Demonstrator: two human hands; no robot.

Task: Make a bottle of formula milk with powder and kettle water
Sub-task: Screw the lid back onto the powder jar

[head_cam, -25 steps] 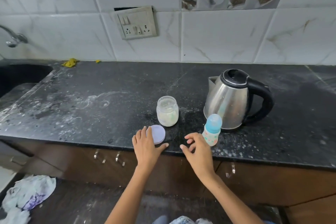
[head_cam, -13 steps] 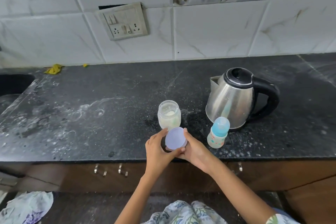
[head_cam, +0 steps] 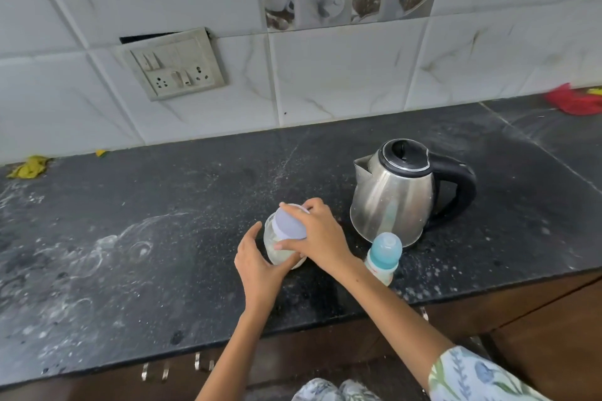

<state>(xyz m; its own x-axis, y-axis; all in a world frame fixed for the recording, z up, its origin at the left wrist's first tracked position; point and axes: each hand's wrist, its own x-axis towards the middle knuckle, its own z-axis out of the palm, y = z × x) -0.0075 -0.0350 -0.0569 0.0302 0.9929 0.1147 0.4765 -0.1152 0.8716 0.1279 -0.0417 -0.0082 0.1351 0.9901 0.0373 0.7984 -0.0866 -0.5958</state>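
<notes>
A small glass jar [head_cam: 273, 249] of white powder stands on the black counter [head_cam: 163, 238]. My left hand [head_cam: 257, 265] grips its near left side. My right hand [head_cam: 317, 238] holds a pale lilac lid [head_cam: 288, 225] tilted over the jar's mouth. Just right of my right wrist stands a little baby bottle [head_cam: 382, 255] with a blue cap, upright. Behind it sits a steel kettle [head_cam: 395, 195] with a black lid and handle, spout pointing left.
A switch and socket plate [head_cam: 172, 67] hangs on the tiled wall. A yellow scrap [head_cam: 27, 168] lies at the back left, a red cloth [head_cam: 575, 99] at the back right. The counter is dusted with white powder marks. Cabinet fronts run below its front edge.
I picked the lid up off the counter's front edge with both hands and carried it onto the jar. My left hand has shifted to the jar's side.
</notes>
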